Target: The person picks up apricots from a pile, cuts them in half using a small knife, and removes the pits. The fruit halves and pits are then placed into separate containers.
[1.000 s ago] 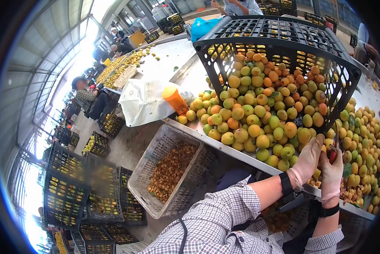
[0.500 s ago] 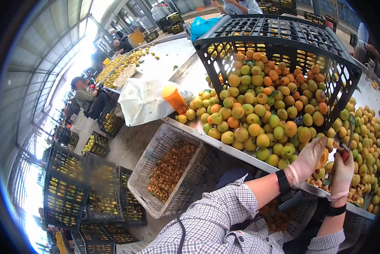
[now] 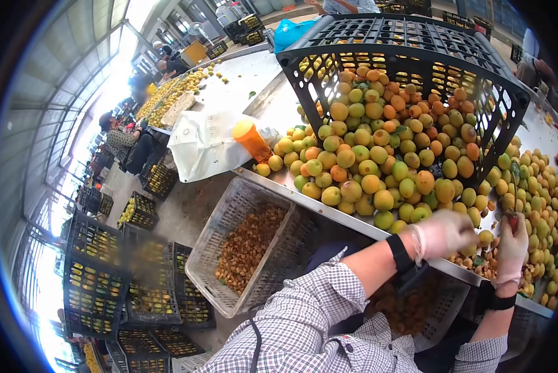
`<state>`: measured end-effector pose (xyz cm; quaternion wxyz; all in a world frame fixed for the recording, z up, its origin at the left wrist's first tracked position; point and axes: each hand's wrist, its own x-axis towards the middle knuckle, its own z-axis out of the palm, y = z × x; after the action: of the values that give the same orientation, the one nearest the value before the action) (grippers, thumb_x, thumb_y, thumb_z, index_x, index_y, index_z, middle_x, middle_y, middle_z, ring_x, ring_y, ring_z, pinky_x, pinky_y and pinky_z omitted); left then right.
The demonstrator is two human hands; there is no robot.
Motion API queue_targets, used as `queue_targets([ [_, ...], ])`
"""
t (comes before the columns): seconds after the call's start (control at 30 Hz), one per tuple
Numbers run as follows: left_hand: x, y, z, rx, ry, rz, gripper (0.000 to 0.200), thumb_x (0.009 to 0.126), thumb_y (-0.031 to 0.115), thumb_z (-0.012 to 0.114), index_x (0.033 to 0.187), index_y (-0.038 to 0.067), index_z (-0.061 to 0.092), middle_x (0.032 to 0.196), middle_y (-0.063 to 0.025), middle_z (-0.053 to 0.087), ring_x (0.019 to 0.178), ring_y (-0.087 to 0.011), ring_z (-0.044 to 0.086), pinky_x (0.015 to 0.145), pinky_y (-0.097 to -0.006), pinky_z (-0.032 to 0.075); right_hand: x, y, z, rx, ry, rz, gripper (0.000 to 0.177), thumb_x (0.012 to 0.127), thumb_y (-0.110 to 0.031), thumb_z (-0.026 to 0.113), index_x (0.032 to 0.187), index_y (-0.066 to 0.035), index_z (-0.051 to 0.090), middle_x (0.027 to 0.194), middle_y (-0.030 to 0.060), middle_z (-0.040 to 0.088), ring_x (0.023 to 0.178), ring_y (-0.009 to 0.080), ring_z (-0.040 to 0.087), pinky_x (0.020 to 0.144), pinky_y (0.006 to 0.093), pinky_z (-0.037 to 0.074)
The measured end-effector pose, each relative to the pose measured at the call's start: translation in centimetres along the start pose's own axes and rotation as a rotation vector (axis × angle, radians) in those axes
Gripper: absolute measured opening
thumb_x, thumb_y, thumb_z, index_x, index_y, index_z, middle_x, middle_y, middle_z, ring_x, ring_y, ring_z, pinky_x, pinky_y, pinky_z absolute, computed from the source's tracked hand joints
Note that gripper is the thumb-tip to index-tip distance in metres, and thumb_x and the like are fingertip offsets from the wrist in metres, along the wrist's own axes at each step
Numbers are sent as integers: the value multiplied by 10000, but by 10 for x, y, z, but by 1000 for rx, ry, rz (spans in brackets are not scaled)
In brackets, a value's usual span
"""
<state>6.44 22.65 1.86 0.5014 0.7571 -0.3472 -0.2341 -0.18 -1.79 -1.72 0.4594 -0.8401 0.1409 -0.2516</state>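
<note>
My gloved left hand is over the near edge of the table, at the front of the apricot-like fruit heap. Its fingers are smeared by motion, and I cannot make out whether anything is in them. To its right, my gloved right hand is closed around a red-handled knife-like tool, its thin blade pointing up and away. Yellow, green and orange fruits surround both hands. A black plastic crate lies on its side, fruit spilling from its open side towards me.
Below the table edge stands a pale divided crate holding small brown pieces. A white bag and an orange container lie on the table's left. Black fruit crates are stacked at lower left. Other people sit farther off.
My left hand has moved slightly down and left, away from the right hand; the yellow-orange fruit seen at its fingers is no longer visible there. My right hand keeps the tool.
</note>
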Motion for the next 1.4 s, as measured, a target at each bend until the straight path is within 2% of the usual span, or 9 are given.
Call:
queue_targets([
  [0.07, 3, -6, -21, 350, 221, -41, 399, 900, 384, 612, 1013, 3, 653, 954, -205, 677, 946, -412, 630, 841, -466, 508, -1, -6, 6, -18, -13, -1, 217, 940, -83, 610, 1114, 48, 610, 926, 96, 663, 832, 123, 570, 774, 272, 478],
  [0.23, 1, -42, -61, 749, 510, -84, 364, 859, 348, 646, 1049, 37, 633, 1095, -200, 635, 1052, -395, 579, 922, -458, 476, -6, -16, 14, 56, -38, 45, 200, 932, -59, 607, 1103, 45, 606, 882, 74, 634, 811, 113, 542, 746, 265, 466],
  [0.47, 0, -44, -69, 720, 386, -152, 384, 818, 279, 691, 1103, 32, 622, 1111, -181, 629, 1077, -398, 565, 948, -458, 469, -13, -23, 24, 112, -97, 37, 169, 944, -55, 612, 1082, 42, 607, 861, 19, 579, 798, 86, 501, 730, 231, 442],
  [0.67, 14, -54, -67, 707, 514, -112, 474, 811, 254, 687, 1193, -8, 587, 1155, -182, 615, 1094, -396, 565, 953, -448, 478, -16, -27, 33, 191, -118, 22, 174, 951, -64, 627, 1091, 37, 612, 881, 16, 596, 807, 70, 511, 735, 218, 445],
  [0.83, 16, -54, -65, 812, 449, -184, 437, 804, 208, 680, 1171, -11, 592, 1162, -189, 610, 1079, -393, 575, 951, -437, 486, -16, -34, 29, 100, -193, 79, 198, 971, -63, 571, 1135, 46, 593, 975, 45, 637, 876, 90, 542, 806, 230, 461],
  [1.23, 24, -58, -59, 800, 481, -187, 373, 755, 101, 692, 1101, 8, 586, 1145, -205, 602, 1062, -380, 589, 919, -446, 501, -22, -42, 29, 154, -217, 123, 209, 956, -41, 575, 1146, 43, 597, 937, 36, 630, 841, 89, 543, 769, 230, 463],
  [1.3, 26, -64, -58, 859, 487, -175, 375, 760, 92, 668, 1119, 9, 593, 1150, -203, 602, 1059, -382, 597, 925, -443, 502, -23, -29, 35, 175, -144, 18, 193, 942, -36, 598, 1126, 13, 620, 875, 22, 610, 739, 81, 523, 659, 237, 452],
  [1.37, 24, -74, -60, 889, 434, -123, 340, 751, 103, 654, 1078, 18, 621, 1138, -214, 612, 1097, -376, 595, 949, -443, 497, -24, -20, 41, 201, -68, -72, 184, 924, -47, 627, 1098, 12, 636, 871, 34, 635, 761, 114, 552, 678, 266, 473],
  [1.4, 25, -70, -61, 903, 411, -140, 355, 749, 116, 656, 1090, 18, 626, 1135, -206, 620, 1114, -368, 585, 982, -446, 474, -21, -21, 29, -45, -162, -1, 153, 903, -56, 650, 1047, -2, 644, 838, 54, 631, 754, 126, 566, 686, 279, 479],
])
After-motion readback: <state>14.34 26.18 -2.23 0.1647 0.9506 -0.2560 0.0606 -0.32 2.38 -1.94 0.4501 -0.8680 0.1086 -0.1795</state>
